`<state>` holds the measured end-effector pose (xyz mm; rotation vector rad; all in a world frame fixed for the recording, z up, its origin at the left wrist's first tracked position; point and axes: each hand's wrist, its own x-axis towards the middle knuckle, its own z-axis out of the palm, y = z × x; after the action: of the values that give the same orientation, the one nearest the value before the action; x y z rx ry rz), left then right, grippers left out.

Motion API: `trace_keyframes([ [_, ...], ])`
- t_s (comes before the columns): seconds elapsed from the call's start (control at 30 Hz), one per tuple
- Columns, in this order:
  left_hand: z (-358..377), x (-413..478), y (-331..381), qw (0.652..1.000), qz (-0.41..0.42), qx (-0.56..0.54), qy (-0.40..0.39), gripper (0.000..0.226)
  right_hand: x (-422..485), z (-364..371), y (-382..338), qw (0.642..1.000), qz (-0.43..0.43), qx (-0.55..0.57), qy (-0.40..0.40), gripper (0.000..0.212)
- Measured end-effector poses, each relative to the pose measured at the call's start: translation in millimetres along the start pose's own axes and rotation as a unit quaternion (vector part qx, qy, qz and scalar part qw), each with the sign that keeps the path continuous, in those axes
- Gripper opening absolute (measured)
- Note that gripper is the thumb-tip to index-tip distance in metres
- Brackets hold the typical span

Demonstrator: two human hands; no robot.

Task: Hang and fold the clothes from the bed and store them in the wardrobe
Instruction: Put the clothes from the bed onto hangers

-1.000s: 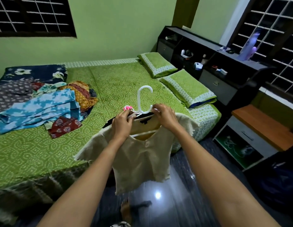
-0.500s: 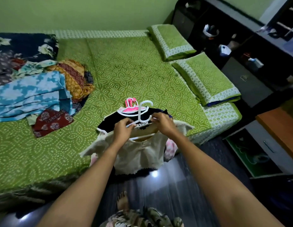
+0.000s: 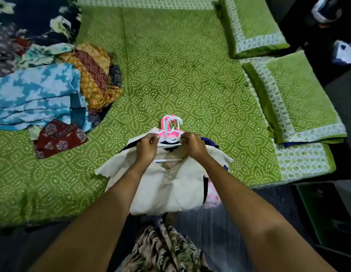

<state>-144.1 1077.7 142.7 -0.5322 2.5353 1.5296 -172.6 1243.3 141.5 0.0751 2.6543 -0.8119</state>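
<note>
A cream short-sleeved top (image 3: 170, 185) hangs on a white hanger (image 3: 167, 132) at the bed's front edge. My left hand (image 3: 146, 148) grips the hanger's left shoulder and my right hand (image 3: 192, 145) grips its right shoulder. The top lies over other hung clothes: a black garment (image 3: 205, 185) and a pink hanger (image 3: 171, 134) peek out beneath it. A pile of unfolded clothes (image 3: 43, 89), blue, mustard and maroon, lies on the left of the bed (image 3: 170, 71).
Two green pillows (image 3: 288, 91) sit at the right of the bed. A dark headboard shelf (image 3: 331, 36) holds small items at the far right. A dark floral blanket (image 3: 37, 18) lies at the top left. Dark shiny floor (image 3: 220, 232) is below me.
The cream top on its hanger has come down from mid-air onto the stack of hung clothes at the bed's edge. My view has tilted downward.
</note>
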Motion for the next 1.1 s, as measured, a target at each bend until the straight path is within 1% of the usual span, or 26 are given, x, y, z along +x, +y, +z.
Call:
trace_keyframes([
  [0.07, 10.0, 16.1, 1.0, 0.997, -0.06, -0.052, -0.008, 0.028, 27.3, 7.5, 6.6, 1.0, 0.005, 0.012, -0.022, 0.024],
  [0.13, 17.1, 24.4, 3.3, 0.985, -0.125, -0.114, -0.026, 0.035, 45.9, 14.2, 10.6, 0.998, 0.021, 0.043, -0.044, 0.029],
  [0.17, 20.0, 29.6, 4.4, 0.977, -0.153, -0.146, -0.027, 0.039, 55.5, 16.9, 11.3, 0.994, 0.037, 0.088, -0.055, 0.032],
  [0.2, 21.3, 32.3, 6.1, 0.968, -0.175, -0.178, -0.025, 0.041, 60.8, 19.0, 10.6, 0.983, 0.066, 0.158, -0.068, 0.036],
  [0.23, 22.2, 35.4, 9.0, 0.956, -0.2, -0.213, -0.025, 0.044, 66.5, 21.1, 9.9, 0.96, 0.106, 0.241, -0.091, 0.04],
  [0.3, 23.7, 40.5, 13.5, 0.935, -0.237, -0.263, -0.037, 0.051, 73.8, 22.4, 6.8, 0.899, 0.176, 0.378, -0.134, 0.046],
  [0.37, 25.7, 46.7, 17.8, 0.922, -0.254, -0.288, -0.044, 0.055, 80.2, 20.8, 1.6, 0.838, 0.228, 0.467, -0.164, 0.053],
  [0.4, 26.8, 49.5, 21.0, 0.918, -0.26, -0.296, -0.043, 0.057, 83.5, 19.3, -0.1, 0.825, 0.239, 0.482, -0.172, 0.055],
  [0.43, 27.8, 51.2, 23.3, 0.916, -0.263, -0.3, -0.042, 0.058, 85.0, 18.7, -2.2, 0.819, 0.241, 0.49, -0.178, 0.058],
  [0.63, 28.2, 56.3, 37.5, 0.912, -0.26, -0.311, -0.06, 0.063, 86.3, 10.5, -17.8, 0.811, 0.232, 0.506, -0.179, 0.058],
  [0.7, 24.3, 53.0, 42.1, 0.916, -0.253, -0.305, -0.066, 0.062, 82.4, 6.7, -21.2, 0.809, 0.226, 0.516, -0.165, 0.058],
  [0.77, 19.5, 48.4, 52.0, 0.923, -0.228, -0.3, -0.081, 0.058, 76.4, -0.7, -23.9, 0.808, 0.214, 0.53, -0.145, 0.058],
  [0.87, 11.1, 43.0, 74.1, 0.931, -0.188, -0.294, -0.107, 0.056, 60.0, -18.0, -31.4, 0.793, 0.204, 0.565, -0.102, 0.053],
  [0.97, 5.9, 40.5, 93.7, 0.936, -0.157, -0.29, -0.125, 0.06, 34.5, -41.9, -42.8, 0.789, 0.193, 0.581, -0.051, 0.051],
  [1.03, 4.9, 31.2, 113.4, 0.939, -0.114, -0.28, -0.166, 0.06, 9.1, -58.4, -46.5, 0.788, 0.175, 0.59, 0.005, 0.052],
  [1.07, 5.9, 24.1, 125.0, 0.938, -0.091, -0.273, -0.191, 0.06, -6.5, -69.4, -48.2, 0.781, 0.169, 0.6, 0.035, 0.054],
  [1.1, 6.8, 22.1, 133.7, 0.938, -0.077, -0.27, -0.203, 0.06, -13.8, -77.9, -52.3, 0.776, 0.167, 0.606, 0.046, 0.055],
])
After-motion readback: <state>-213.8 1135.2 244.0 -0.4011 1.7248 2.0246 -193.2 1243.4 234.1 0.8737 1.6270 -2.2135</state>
